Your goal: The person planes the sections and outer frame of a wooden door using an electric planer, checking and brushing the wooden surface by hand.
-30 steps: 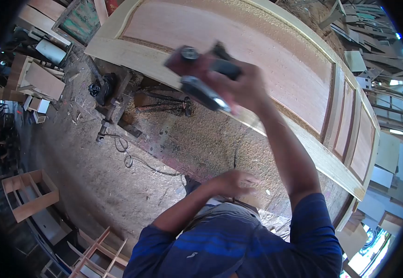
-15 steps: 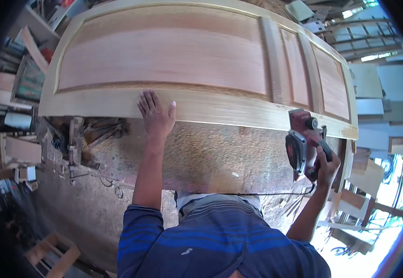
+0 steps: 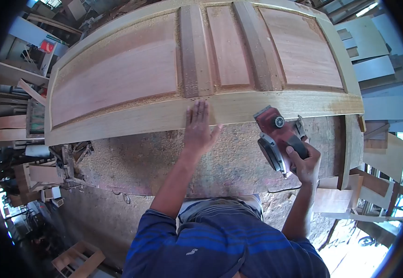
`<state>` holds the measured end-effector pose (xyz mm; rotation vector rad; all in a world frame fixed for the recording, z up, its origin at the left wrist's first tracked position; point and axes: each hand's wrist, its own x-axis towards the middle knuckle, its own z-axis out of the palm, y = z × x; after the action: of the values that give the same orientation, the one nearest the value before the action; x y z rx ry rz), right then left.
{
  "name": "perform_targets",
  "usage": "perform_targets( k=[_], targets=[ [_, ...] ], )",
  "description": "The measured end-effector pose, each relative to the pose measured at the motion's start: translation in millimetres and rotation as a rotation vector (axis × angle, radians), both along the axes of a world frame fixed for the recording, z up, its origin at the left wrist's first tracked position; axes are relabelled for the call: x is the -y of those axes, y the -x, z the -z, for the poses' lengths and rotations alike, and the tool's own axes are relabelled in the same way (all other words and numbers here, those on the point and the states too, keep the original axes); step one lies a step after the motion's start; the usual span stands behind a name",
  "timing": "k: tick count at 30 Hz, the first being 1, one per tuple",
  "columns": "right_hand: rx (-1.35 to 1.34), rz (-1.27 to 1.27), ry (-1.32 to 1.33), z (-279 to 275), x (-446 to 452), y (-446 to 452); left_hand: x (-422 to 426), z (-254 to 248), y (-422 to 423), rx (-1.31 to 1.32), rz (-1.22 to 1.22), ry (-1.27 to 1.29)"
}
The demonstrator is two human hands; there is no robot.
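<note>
A pale wooden panelled door [image 3: 146, 118] lies across the workbench. My left hand [image 3: 200, 127] rests on its near edge strip, palm down with fingers spread, just below a darker crosspiece [image 3: 194, 55]. In my right hand [image 3: 306, 162] is the rear handle of a red and black electric planer [image 3: 271, 121]. The planer is tilted, its front end close to the door's near edge; whether it touches the wood I cannot tell. A black cord [image 3: 282, 190] runs along the bench's front edge.
Wood shavings are strewn over the workbench [image 3: 132, 162]. Boards and panels [image 3: 380, 104] are stacked on the right. Scrap wood and a metal clamp-like piece [image 3: 69, 164] sit at the left end. A small wooden frame [image 3: 78, 259] stands on the floor.
The view has swung to the right along the door. My left hand has moved right to the crosspiece, still flat. The planer has shifted somewhat right along the door and turned.
</note>
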<state>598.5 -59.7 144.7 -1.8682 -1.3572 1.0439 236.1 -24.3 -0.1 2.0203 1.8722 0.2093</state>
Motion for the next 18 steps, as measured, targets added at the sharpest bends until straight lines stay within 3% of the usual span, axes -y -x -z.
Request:
perform_targets(
  k=[6,9,15,18],
  targets=[
    [-0.035,-0.092,0.023,0.7,-31.1,-31.4,-27.8,17.6,-13.9,-0.227,-0.256,-0.173],
    [-0.032,-0.076,0.028,2.8,-35.1,-38.8,-30.0,7.7,-19.6,-0.133,-0.06,-0.144],
    [-0.016,-0.032,0.111,-0.7,-26.7,-39.5,-29.5,10.5,-12.6,-0.106,-0.074,-0.243],
    [-0.009,-0.036,0.069,-5.9,-22.0,-26.8,-23.5,3.0,26.7,0.065,-0.051,-0.129]
  ],
)
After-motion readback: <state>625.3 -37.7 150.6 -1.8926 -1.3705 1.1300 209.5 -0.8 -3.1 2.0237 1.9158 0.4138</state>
